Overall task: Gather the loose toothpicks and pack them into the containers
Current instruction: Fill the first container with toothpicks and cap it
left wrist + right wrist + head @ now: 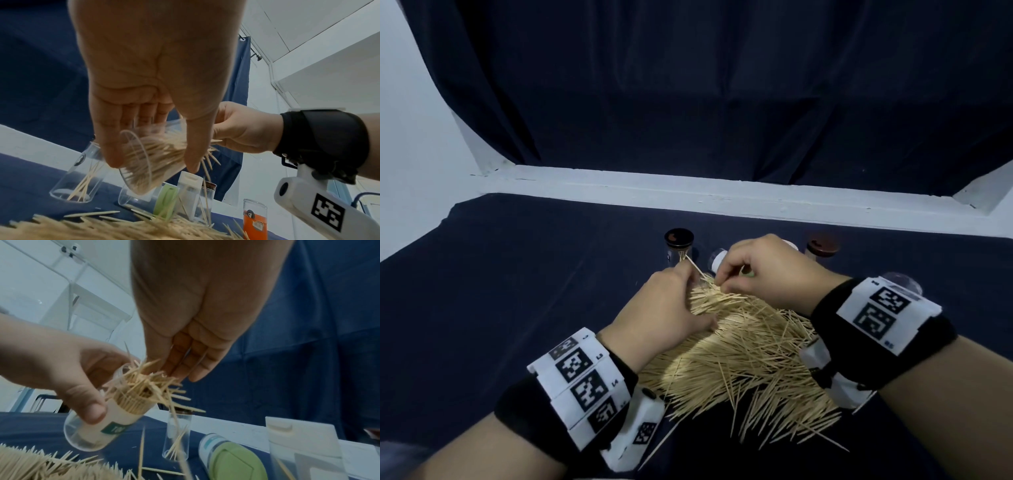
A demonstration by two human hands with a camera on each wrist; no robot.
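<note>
Both my wrist bands with their black-and-white markers sit closest in the head view, and past them the loose toothpicks (739,356) lie in a wide heap on the dark blue cloth (517,291). My left hand (664,308) and right hand (767,270) meet at the far edge of the heap. Behind them stand a black-lidded jar (679,248) with a few sticks in it and a brown-lidded jar (823,247), both near the white ledge (722,195).

From the left wrist, my left hand (156,78) curls its fingers and thumb around a clear container (144,164), tilted and packed with toothpicks, some spilling from its mouth. My right hand (240,128) is at that mouth. Below on the cloth stand a clear jar (78,178) with a few sticks, a green-capped container (165,200), a white flip-top container (188,188) and an orange-labelled jar (254,218).

From the right wrist, my right hand (197,331) has its fingers together and nearly straight, the tips touching the toothpicks that bristle from the container (111,421) my left hand (68,369) grips. A narrow clear jar (176,434) stands behind, and the green-capped container (232,457) lies on its side.
</note>
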